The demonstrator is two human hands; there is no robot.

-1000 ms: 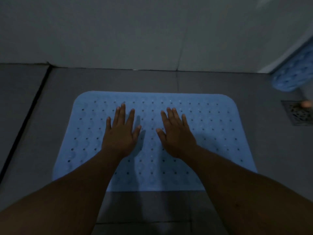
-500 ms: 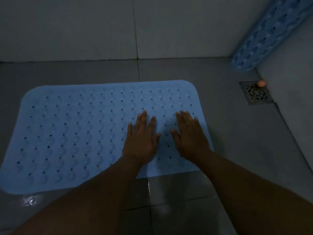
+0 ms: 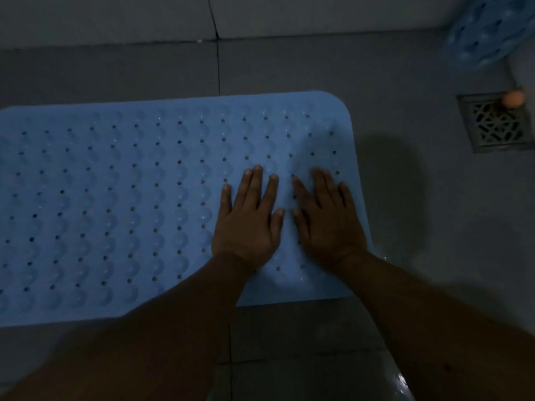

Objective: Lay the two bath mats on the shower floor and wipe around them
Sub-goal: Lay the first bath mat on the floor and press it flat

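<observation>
- Bath mat (image 3: 115, 198), blue with rows of holes, lies flat on our grey tiled shower floor (image 3: 289, 68), reaching past the left edge of view.
- The pale wall (image 3: 115, 15) runs along the far side.
- Our left hand (image 3: 249, 224) and right hand (image 3: 328, 224) press flat on the mat's right end, fingers spread, gripping nothing.
- A second mat (image 3: 477, 36) stands in the far right corner.
- The drain (image 3: 495, 123) sits just below it.
</observation>
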